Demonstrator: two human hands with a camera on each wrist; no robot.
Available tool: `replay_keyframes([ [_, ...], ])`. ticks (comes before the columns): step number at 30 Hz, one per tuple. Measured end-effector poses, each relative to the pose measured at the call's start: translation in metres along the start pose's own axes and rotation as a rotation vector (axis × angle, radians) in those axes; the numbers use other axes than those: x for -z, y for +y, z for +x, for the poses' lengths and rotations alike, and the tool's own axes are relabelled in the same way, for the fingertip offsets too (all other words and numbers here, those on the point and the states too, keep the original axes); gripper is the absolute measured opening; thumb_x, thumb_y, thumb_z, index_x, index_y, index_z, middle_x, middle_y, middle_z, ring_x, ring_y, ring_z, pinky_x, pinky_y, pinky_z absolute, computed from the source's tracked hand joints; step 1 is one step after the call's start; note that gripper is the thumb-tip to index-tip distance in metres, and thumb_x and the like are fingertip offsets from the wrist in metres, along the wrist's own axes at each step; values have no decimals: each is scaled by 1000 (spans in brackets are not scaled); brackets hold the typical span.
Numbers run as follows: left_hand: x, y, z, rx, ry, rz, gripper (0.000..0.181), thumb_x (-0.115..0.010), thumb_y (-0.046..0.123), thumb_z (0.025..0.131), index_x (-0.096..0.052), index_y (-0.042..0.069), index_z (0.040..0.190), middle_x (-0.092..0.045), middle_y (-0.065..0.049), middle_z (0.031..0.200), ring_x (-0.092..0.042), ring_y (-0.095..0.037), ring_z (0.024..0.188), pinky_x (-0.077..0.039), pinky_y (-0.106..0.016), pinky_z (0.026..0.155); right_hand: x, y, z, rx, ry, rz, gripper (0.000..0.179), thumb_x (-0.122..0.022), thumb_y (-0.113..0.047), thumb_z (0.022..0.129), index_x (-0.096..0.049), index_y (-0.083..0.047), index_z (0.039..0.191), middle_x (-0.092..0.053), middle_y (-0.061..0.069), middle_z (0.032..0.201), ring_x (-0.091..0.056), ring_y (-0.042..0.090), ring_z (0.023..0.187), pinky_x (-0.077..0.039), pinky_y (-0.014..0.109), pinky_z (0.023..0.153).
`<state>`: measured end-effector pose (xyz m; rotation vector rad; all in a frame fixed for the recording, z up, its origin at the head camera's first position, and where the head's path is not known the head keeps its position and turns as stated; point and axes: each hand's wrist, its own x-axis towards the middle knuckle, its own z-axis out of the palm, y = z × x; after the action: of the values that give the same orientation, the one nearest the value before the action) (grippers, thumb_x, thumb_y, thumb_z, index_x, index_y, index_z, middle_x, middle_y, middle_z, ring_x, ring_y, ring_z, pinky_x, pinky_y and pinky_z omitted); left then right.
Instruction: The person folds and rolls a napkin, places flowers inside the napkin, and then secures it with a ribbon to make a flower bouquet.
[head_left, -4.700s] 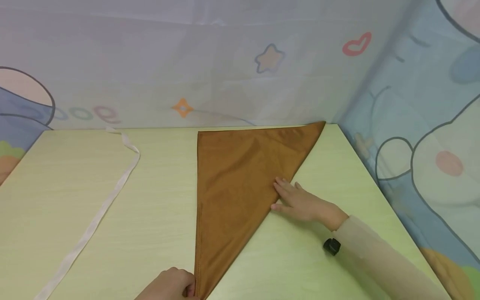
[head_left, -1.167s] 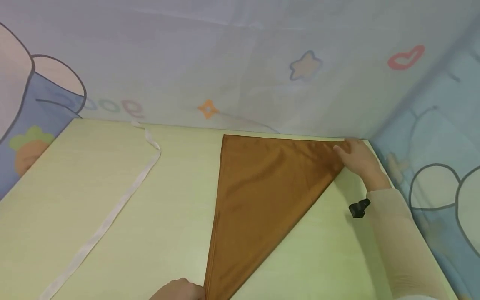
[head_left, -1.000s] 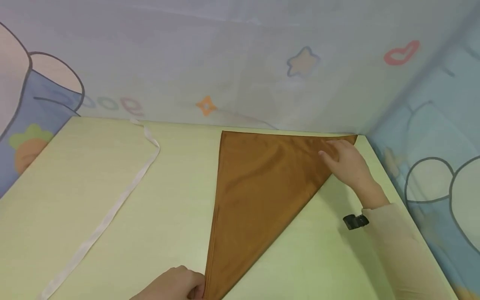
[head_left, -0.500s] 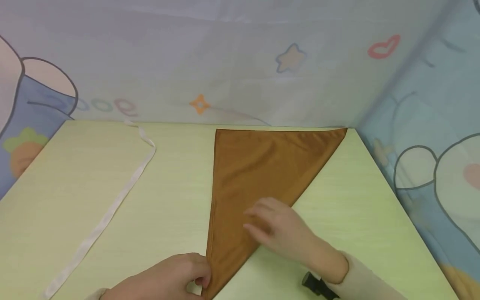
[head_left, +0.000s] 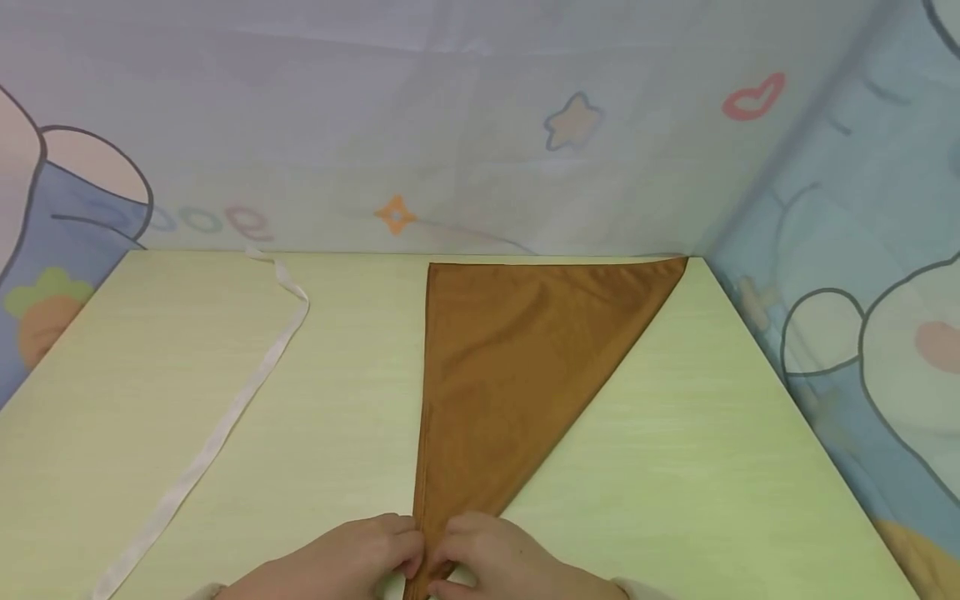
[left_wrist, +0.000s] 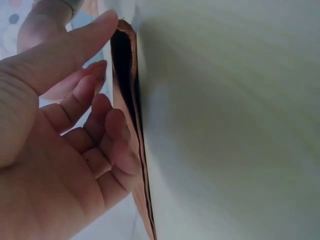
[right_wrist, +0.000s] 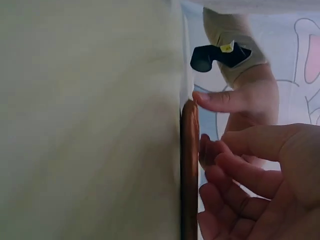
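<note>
A brown cloth (head_left: 510, 350), folded into a triangle, lies on the table with its narrow end at the near edge. At that end my left hand (head_left: 345, 554) rests on the left border, fingers loosely bent. The left wrist view shows its thumb (left_wrist: 100, 35) at the cloth's tip, apart from the other fingers, and a dark gap between the layers. My right hand (head_left: 510, 558) lies against the right border close by. In the right wrist view its bent fingertips (right_wrist: 212, 197) touch or nearly touch the cloth, thumb apart. The near tip is partly hidden in the head view.
A long white ribbon (head_left: 225, 425) runs down the left side of the pale table (head_left: 675, 467). Behind stands a printed fabric wall (head_left: 300, 125), with another patterned panel (head_left: 862, 208) on the right. A black wrist camera (right_wrist: 220, 56) sits on the left wrist.
My right hand has come from the cloth's far right corner down to its near tip. The left hand stays at the near left border. The cloth's outline is nearly the same.
</note>
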<state>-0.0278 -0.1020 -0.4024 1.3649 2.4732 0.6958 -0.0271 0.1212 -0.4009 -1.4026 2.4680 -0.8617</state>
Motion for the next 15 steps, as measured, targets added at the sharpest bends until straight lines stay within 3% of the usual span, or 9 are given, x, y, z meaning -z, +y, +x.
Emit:
replay_keyframes([
  [4,-1,-1,1,32,-31,-39,23,-75,29,80,-54,19,81,-44,18,84,-40,4,77,-38,-13,68,-5,2,0,-29,-72,-2,16,-66,-26,91,-73,-13,97,-62,-10,90,-52,-4,87,-37,7,78],
  [7,-2,-2,2,44,-51,-50,25,-73,36,81,-55,19,82,-44,19,84,-41,4,77,-39,-13,69,-9,4,0,-33,-86,-12,19,-67,-28,90,-74,-12,98,-62,-9,90,-52,-3,88,-37,7,79],
  [15,-5,-3,-1,-16,-47,0,21,-72,33,80,-56,21,82,-43,20,82,-39,6,76,-36,-10,67,-19,5,-4,14,11,-48,25,-67,-37,86,-76,-15,93,-53,-9,84,-45,-3,83,-32,4,74],
])
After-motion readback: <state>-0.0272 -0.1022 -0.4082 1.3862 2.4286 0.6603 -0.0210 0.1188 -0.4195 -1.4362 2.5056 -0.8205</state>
